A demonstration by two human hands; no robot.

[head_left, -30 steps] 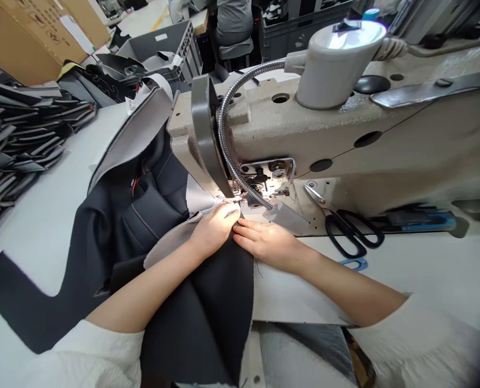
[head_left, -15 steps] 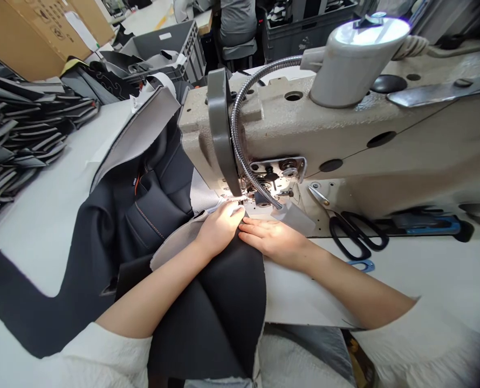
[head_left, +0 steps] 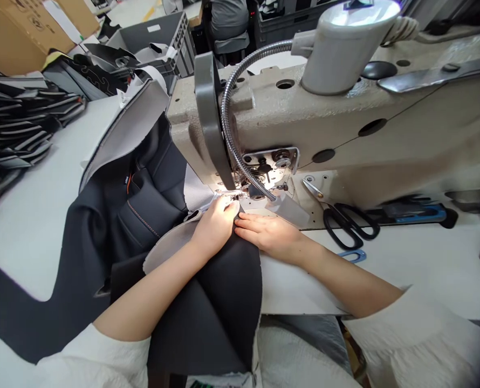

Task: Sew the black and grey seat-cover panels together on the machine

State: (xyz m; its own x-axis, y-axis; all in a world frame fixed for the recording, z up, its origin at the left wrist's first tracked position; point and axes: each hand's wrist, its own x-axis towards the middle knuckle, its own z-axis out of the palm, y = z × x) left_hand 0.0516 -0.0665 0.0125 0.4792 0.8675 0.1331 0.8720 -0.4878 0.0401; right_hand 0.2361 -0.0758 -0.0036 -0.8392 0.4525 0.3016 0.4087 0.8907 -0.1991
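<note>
Left hand (head_left: 211, 226) is pressing, fingers together, on the dark foam-backed panel (head_left: 219, 307) at the sewing machine (head_left: 264, 118), while right hand (head_left: 268, 234) is lying spread beside it, flattening material that looks soft, light and best held near its edge.

On my feed the head camera has tipped, so the sewing machine (head_left: 337, 124), the left hand (head_left: 212, 227) and the right hand (head_left: 269, 234) all sit further up and left in frame than a second ago. Below the counter (head_left: 426, 275), white quilted cloth (head_left: 300, 361) now covers more of the grey padded sheet (head_left: 308, 333), and a small green scrap (head_left: 197, 384) has come in at the bottom edge.
</note>
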